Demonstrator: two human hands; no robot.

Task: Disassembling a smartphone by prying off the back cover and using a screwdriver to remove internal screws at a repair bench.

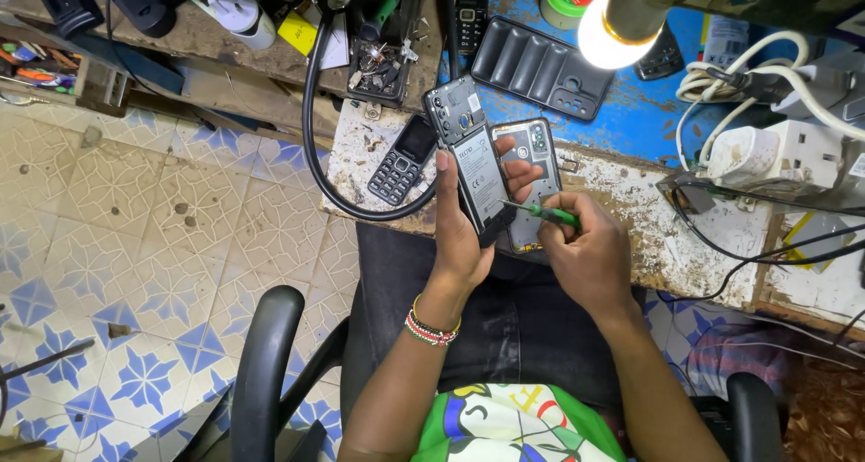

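My left hand (458,237) grips an opened black smartphone (470,155), held upright with its back cover off and the battery and camera area showing. My right hand (590,259) pinches a small green-handled screwdriver (551,214) whose metal tip touches the phone's lower right edge. Directly behind the held phone lies a second smartphone body (541,169) on the worn bench edge (631,201), partly hidden by my fingers.
A black keypad phone (401,160) lies left of the held phone. A dark phone cover (541,65), a lit bulb (613,29), white chargers and cables (775,146) crowd the blue bench. A thick black cable (311,110) loops down. Black chair arms (266,354) flank my lap.
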